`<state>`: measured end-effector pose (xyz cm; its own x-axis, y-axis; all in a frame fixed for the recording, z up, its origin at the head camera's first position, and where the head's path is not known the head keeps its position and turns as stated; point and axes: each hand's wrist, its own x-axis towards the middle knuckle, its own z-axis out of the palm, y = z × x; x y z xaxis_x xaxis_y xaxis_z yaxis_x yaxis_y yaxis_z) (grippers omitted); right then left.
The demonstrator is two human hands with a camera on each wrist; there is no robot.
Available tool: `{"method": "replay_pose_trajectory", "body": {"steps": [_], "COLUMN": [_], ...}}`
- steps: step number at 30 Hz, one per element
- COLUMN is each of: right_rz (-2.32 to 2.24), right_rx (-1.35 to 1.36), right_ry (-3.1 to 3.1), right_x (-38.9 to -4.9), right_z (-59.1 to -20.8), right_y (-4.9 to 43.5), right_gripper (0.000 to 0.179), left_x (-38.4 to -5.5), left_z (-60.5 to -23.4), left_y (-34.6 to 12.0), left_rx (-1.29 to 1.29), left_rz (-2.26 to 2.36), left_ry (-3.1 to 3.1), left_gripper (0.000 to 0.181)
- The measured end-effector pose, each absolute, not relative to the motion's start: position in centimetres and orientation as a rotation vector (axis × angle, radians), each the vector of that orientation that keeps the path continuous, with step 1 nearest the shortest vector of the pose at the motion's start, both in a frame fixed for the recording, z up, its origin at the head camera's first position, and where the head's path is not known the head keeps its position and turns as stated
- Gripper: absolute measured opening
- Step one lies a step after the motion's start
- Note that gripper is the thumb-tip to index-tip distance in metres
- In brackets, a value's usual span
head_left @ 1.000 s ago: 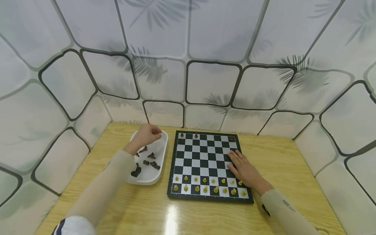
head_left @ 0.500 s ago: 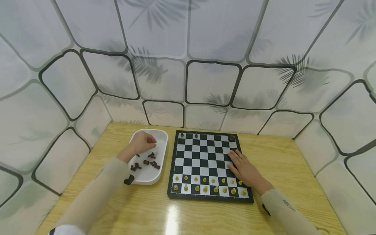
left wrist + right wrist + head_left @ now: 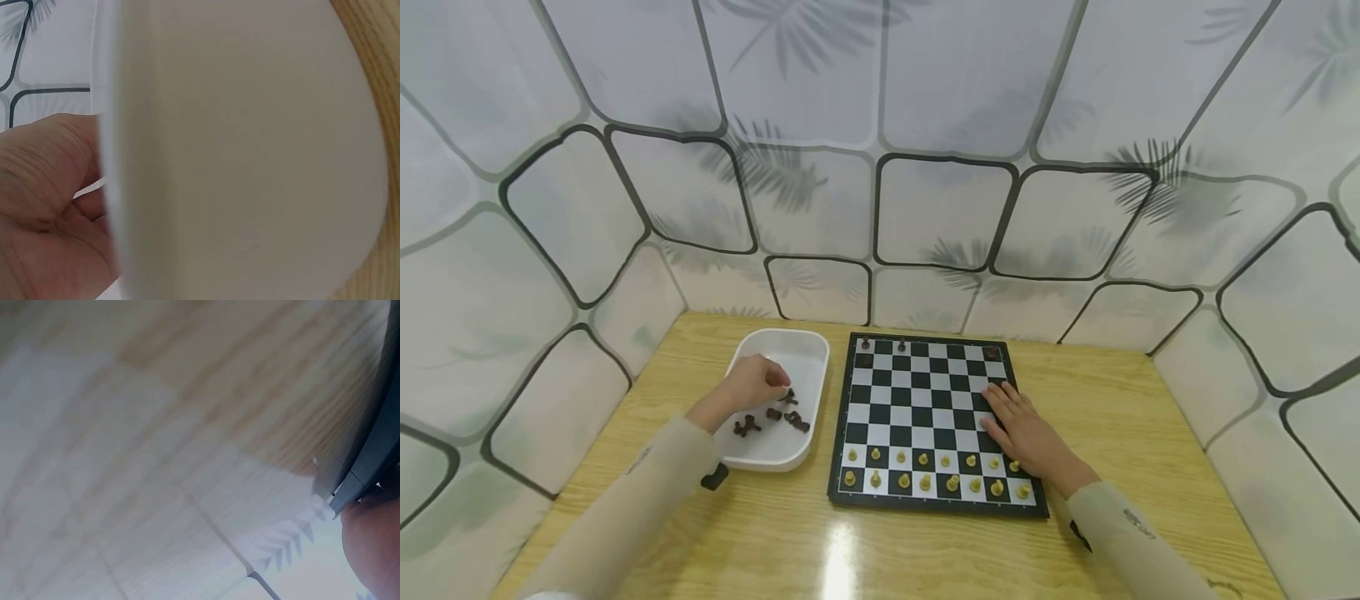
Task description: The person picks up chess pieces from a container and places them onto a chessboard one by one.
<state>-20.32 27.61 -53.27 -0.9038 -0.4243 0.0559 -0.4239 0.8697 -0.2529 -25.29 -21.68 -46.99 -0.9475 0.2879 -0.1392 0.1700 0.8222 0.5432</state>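
My left hand [image 3: 752,382] reaches down into the white tray [image 3: 820,358], fingers bent. Its fingertips are at a dark brown chess piece [image 3: 791,398]; whether they pinch it cannot be told. Several other dark chess pieces [image 3: 747,426] lie loose in the tray. In the left wrist view the tray's wall [image 3: 250,150] hides the fingertips. My right hand [image 3: 1026,429] rests with fingers extended on the right edge of the chessboard [image 3: 936,506]. Two rows of yellow chess pieces [image 3: 925,482] stand along its near side. A few dark pieces [image 3: 901,345] are on the far row.
A light wooden table [image 3: 775,533] carries the tray at the left and the board to its right. A patterned wall covering [image 3: 940,217] encloses the table's back and sides.
My left hand has moved from the tray's far end down towards the dark pieces, nearer to me. My right hand has stayed on the board.
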Motion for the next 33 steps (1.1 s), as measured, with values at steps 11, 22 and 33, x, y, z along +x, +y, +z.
{"method": "replay_pose_trajectory", "body": {"steps": [11,22,33], "right_rz": [-0.415,-0.417,-0.435], "right_rx": [-0.688,-0.695,-0.691], "right_ry": [3.034,3.033,3.031], "right_x": [-20.4,-20.4,-20.3], "right_z": [-53.5,-53.4,-53.3], "right_y": [27.8,27.7,27.6], "right_gripper": [0.063,0.063,0.063], "left_x": [-24.7,-24.5,-24.6], "left_z": [-47.6,-48.3,-48.7], "left_y": [-21.7,-21.8,-21.8], "left_rx": [0.321,0.308,0.280], "left_rz": [0.783,0.785,0.773], "left_ry": [2.760,2.773,2.785], "left_gripper": [0.015,0.016,0.026]}}
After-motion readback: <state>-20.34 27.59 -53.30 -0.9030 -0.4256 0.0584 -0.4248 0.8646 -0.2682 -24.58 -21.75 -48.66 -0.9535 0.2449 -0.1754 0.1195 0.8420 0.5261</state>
